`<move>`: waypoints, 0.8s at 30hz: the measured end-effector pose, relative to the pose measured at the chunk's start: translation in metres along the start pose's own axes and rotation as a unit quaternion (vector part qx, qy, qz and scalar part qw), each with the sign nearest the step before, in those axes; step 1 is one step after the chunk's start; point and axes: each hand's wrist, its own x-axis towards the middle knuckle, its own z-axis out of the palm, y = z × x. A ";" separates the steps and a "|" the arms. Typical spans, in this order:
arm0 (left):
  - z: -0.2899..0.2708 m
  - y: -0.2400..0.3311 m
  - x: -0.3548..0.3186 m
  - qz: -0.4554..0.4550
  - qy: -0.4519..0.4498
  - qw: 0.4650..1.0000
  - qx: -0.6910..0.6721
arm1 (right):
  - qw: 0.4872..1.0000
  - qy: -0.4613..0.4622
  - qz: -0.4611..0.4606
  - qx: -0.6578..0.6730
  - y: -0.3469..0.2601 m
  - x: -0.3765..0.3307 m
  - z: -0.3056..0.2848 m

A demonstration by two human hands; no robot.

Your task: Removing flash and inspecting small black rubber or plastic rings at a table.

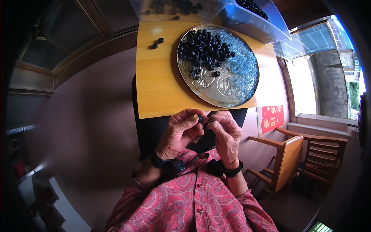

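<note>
Just off the table's near edge, my left hand (174,133) pinches a small round black piece with a hole (201,118), which looks like a bead or cap. Close beside it, my right hand (228,137) grips a tiny dark piece (211,120) between thumb and forefinger; its kind is too small to make out. Beyond both hands lies a round silver tray (208,92). Similar black pieces (203,48) are heaped on its left side, and many tiny clear-blue bits (242,63) cover its right side.
The tray rests on a yellow wooden table (154,85), with two loose black pieces (158,43) to its left. At the far edge stand a blue plastic bin (251,23) and a clear container (177,15), both holding black pieces. Wooden chairs (288,162) stand at the right, below a window.
</note>
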 end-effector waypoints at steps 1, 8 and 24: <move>0.001 0.000 0.001 0.007 -0.004 1.000 -0.009 | 1.000 -0.001 0.007 0.005 0.000 0.000 -0.001; 0.004 -0.005 0.004 -0.003 0.010 1.000 -0.008 | 0.997 0.000 0.029 0.065 0.002 0.001 -0.003; 0.014 -0.014 0.012 0.004 -0.002 1.000 -0.006 | 0.997 0.018 -0.006 0.078 0.005 0.003 -0.008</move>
